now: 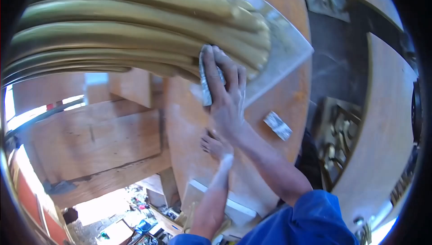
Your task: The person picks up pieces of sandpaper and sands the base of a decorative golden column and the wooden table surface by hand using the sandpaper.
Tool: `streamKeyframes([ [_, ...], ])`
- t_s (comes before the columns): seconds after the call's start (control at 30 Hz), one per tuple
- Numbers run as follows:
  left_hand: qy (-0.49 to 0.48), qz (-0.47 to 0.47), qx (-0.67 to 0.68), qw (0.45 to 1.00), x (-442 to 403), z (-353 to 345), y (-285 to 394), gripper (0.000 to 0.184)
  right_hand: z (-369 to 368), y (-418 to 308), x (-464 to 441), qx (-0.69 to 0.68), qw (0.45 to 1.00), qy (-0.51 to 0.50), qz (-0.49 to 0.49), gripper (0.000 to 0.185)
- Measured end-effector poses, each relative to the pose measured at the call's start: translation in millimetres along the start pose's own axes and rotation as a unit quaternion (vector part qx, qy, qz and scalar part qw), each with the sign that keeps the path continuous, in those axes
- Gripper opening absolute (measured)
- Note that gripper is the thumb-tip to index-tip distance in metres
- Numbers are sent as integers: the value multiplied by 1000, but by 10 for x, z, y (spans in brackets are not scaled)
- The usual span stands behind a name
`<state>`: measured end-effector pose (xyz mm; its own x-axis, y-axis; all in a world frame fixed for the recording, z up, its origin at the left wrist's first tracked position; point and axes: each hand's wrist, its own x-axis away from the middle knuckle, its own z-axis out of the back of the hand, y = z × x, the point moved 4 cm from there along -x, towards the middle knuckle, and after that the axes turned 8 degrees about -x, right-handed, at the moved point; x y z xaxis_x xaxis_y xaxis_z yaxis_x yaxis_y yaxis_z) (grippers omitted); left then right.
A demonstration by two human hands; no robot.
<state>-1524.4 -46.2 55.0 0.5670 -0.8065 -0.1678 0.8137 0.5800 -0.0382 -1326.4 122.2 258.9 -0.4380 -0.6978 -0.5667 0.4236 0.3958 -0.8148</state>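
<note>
A large gold-painted piece with deep flutes (135, 38) fills the upper left, its scalloped end resting on a pale flat board (288, 47). My right hand (228, 96) is closed on a folded piece of sandpaper (205, 80) and presses near the lower edge of the gold piece's end. Lower down, my left hand (217, 147) rests on the wooden tabletop (193, 155), its fingers apart and slightly bent, with nothing visible in them. Right of my right wrist lies another folded grey-white piece (278, 125), similar to the one I hold.
A curved wooden panel (387, 110) stands along the right, beside several gold curved parts (339, 141) low on the floor. Wooden boards (99, 141) stand at left. Below them is a cluttered floor area (139, 213). A white-edged block (234, 206) sits near my left forearm.
</note>
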Motion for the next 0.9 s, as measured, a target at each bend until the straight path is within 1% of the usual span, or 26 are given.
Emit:
streamKeyframes([
  [0.03, 5, -9, 23, 1000, 39, 56, 54, 44, 128, 299, 224, 6, 992, -80, -101, 75],
  [0.07, 12, -15, 45, 999, 1, 135, 86, 43, 304, 567, 443, 11, 967, -153, -204, 75],
  [0.13, 0, -13, 34, 999, -2, 91, 67, 51, 825, 919, 661, 86, 964, -207, -144, 79],
  [0.17, -18, -8, 34, 999, 0, 82, 50, 51, 1070, 993, 667, 140, 962, -214, -98, 76],
  [0.23, 1, -16, 55, 998, -27, 100, 49, 50, 1290, 1310, 533, 309, 937, -144, -70, 71],
  [0.27, -10, -10, 52, 999, -4, 122, 4, 50, 1299, 1281, 620, 314, 934, -156, -72, 71],
  [0.33, 6, -32, 58, 998, -41, 157, 73, 47, 1079, 1180, 834, 318, 911, -264, 5, 67],
  [0.4, 22, -55, 62, 996, -30, 209, 139, 43, 968, 1107, 1020, 314, 872, -368, 78, 63],
  [0.43, 16, -56, 64, 996, -47, 209, 179, 43, 1032, 1164, 949, 319, 869, -370, 76, 63],
  [0.53, 20, -52, 78, 995, -82, 175, 202, 43, 1272, 1566, 337, 371, 879, -300, 7, 62],
  [0.57, 18, -47, 77, 996, -32, 197, 138, 44, 1324, 1603, 292, 385, 879, -281, -19, 62],
  [0.6, 15, -45, 76, 996, -12, 204, 115, 44, 1317, 1587, 346, 385, 878, -285, -19, 62],
  [0.67, 19, -39, 71, 997, -34, 190, 165, 44, 1162, 1499, 559, 327, 881, -334, 73, 62],
  [0.73, 13, -43, 58, 997, -33, 173, 127, 45, 1029, 1372, 819, 270, 872, -381, 148, 62],
  [0.77, 10, -44, 57, 997, -39, 156, 132, 45, 970, 1374, 833, 270, 871, -383, 146, 62],
  [0.83, 6, -40, 65, 997, -10, 127, 114, 44, 857, 1484, 759, 331, 871, -360, 45, 58],
  [0.9, 8, -44, 75, 996, -34, 201, 135, 44, 762, 1504, 668, 391, 860, -323, -58, 55],
])
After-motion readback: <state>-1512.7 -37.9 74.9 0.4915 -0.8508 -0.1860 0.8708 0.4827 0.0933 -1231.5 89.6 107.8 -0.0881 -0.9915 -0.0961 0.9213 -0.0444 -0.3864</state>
